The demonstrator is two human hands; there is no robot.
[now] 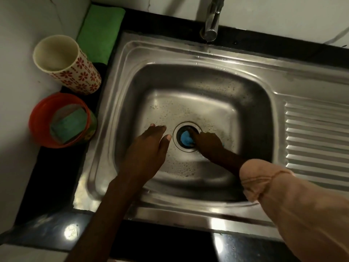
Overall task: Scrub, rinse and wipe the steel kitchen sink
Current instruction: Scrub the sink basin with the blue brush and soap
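The steel sink (251, 87) fills the middle of the view, its bowl floor speckled with soapy foam. My right hand (208, 143) is down in the bowl, shut on a blue scrubber (186, 138) pressed into the round drain opening (177, 138). Only part of the scrubber shows past my fingers. My left hand (149, 148) lies flat and open on the bowl floor just left of the drain, holding nothing. The steel tap (211, 19) hangs over the back rim; I see no stream of water.
A ribbed drainboard (317, 140) lies right of the bowl. On the black counter at the left stand a flower-patterned cup (75, 70), an orange tub (43, 118) holding a green sponge (69, 124), and a folded green cloth (100, 35).
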